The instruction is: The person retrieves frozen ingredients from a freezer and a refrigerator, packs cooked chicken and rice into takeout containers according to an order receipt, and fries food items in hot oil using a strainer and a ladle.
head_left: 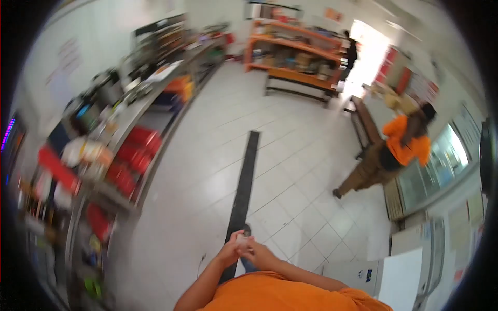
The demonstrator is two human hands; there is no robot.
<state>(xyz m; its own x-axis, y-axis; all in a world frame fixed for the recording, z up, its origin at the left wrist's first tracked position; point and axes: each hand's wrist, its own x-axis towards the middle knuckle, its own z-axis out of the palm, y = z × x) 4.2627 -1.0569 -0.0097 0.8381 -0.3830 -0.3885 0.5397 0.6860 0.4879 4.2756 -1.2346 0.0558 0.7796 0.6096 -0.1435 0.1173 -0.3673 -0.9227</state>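
Both my hands are close together in front of my orange shirt (280, 294), over the tiled floor. My left hand (230, 252) has its fingers bent inward. My right hand (254, 251) meets it, fingers curled. Between them is something small and pale (242, 240), too small and blurred to name. A dark strip (243, 192) runs along the floor ahead of them, and part of a shoe (247, 228) shows just beyond my fingers.
A long metal counter (124, 127) with red crates (140, 147) beneath lines the left. Orange shelves (295, 41) and a bench (301, 80) stand ahead. A person in orange (402, 140) is at the right, another in dark clothes (350, 54) by the doorway. A white appliance (353, 272) is near right.
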